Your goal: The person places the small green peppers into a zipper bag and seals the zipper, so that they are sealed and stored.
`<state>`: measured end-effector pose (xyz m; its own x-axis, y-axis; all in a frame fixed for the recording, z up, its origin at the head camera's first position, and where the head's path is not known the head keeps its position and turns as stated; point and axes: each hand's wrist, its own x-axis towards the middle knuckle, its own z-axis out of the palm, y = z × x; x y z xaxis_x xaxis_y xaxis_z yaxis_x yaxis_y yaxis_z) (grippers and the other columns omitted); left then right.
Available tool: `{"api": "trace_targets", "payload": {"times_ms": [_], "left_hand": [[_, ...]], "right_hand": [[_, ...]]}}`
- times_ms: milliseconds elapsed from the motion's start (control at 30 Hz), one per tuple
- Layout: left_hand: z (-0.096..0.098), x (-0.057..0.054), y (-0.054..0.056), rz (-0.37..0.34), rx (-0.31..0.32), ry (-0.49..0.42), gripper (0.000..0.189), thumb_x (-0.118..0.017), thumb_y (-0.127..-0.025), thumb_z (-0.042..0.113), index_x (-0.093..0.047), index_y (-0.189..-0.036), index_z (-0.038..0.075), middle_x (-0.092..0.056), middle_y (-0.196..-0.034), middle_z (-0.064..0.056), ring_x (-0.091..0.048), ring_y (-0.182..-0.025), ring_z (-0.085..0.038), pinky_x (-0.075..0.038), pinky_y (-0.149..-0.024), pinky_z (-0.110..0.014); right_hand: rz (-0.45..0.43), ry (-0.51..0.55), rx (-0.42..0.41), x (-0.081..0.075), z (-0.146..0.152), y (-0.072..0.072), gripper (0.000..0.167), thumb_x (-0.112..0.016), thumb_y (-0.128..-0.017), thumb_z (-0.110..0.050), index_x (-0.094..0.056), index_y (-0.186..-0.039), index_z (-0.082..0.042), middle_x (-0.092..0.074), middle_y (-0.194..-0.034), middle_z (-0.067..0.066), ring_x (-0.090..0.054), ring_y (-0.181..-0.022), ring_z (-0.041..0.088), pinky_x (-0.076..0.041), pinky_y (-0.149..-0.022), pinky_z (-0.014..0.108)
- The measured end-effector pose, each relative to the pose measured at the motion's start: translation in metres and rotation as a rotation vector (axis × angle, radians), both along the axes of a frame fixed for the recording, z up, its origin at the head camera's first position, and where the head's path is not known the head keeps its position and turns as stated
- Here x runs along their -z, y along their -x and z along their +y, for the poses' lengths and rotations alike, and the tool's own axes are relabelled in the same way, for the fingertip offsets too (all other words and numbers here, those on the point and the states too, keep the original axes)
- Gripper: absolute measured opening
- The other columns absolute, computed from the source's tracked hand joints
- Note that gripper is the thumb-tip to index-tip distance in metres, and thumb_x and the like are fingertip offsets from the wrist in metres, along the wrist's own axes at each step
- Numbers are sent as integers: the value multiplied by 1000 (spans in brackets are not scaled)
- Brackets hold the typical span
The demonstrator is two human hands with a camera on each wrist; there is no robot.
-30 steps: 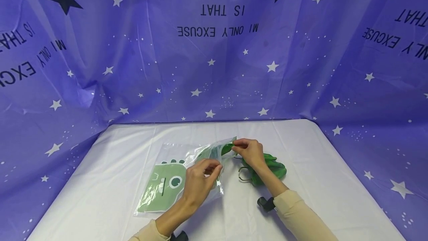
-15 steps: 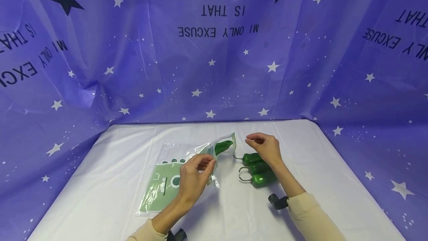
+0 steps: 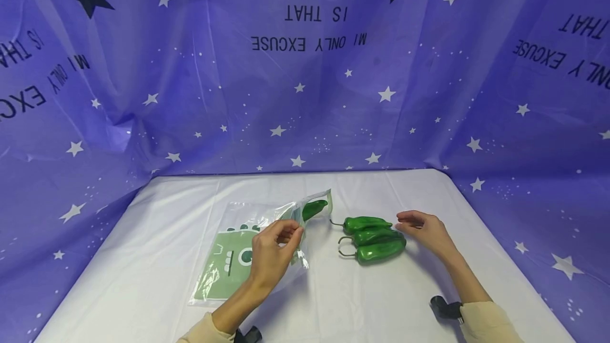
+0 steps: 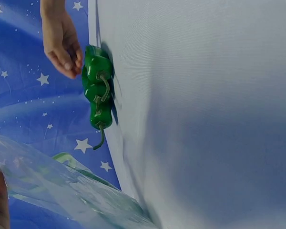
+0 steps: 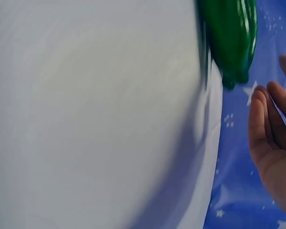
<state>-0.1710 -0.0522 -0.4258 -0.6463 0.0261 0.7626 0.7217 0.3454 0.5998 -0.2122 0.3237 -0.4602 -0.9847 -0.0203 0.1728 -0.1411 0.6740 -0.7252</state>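
Observation:
A clear plastic bag with a green cartoon monster print (image 3: 216, 274) lies on the table in the head view. My left hand (image 3: 274, 253) pinches the edge of its raised mouth between thumb and fingers. Inside that mouth, a green pepper (image 3: 314, 209) shows its tip. Three more green peppers (image 3: 380, 251) lie side by side to the right, curved stems pointing at the bag. Just beyond their tips is my right hand (image 3: 429, 233), fingers relaxed and holding nothing. The right wrist view has a pepper end (image 5: 231, 43) close above the fingertips (image 5: 258, 98).
A white cloth covers the table (image 3: 343, 306). Behind it and at both sides hangs a purple curtain (image 3: 305, 110) with stars and upside-down lettering. Black camera mounts (image 3: 445, 308) sit at the wrists.
My right hand has let go of the bag's mouth and moved right, over the peppers to their far tips. The left hand keeps its pinch and has shifted slightly left.

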Motion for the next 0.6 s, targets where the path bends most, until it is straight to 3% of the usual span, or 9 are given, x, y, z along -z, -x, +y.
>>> {"api": "trace_targets", "payload": {"times_ms": [100,333,433,600], "left_hand": [[0,1,0,15,-5,3,8,-73,-81,2,-68,-85,7,-66,-76,3,-62,-63,-7,-51,-55,-16],[-1,1,-3,-34,-19,8,7,-73,-82,6,-68,-85,9,-66,-76,6,-61,-64,-4,-51,-55,-14],[-1,2,-2,-13,-14,3,8,-74,-82,4,-68,-85,9,-66,-76,5,-61,-63,-5,-51,-55,-15],[-1,3,0,14,-3,1,9,-74,-81,3,-68,-85,8,-66,-76,5,-61,-63,-6,-51,-55,-15]], "right_hand": [[-30,4,-38,4,11,-8,36,-74,-84,-28,-67,-111,-5,-70,-97,5,-65,-91,16,-50,-76,22],[-90,68,-168,9,21,-22,36,-76,-81,-21,-67,-110,-4,-69,-99,9,-65,-90,18,-52,-74,24],[-80,94,-225,10,20,-23,37,-77,-80,-18,-66,-112,-4,-68,-104,12,-65,-93,21,-53,-77,24],[-33,46,-229,11,19,-21,37,-80,-76,-18,-68,-110,-8,-67,-107,9,-64,-94,20,-51,-78,24]]}}
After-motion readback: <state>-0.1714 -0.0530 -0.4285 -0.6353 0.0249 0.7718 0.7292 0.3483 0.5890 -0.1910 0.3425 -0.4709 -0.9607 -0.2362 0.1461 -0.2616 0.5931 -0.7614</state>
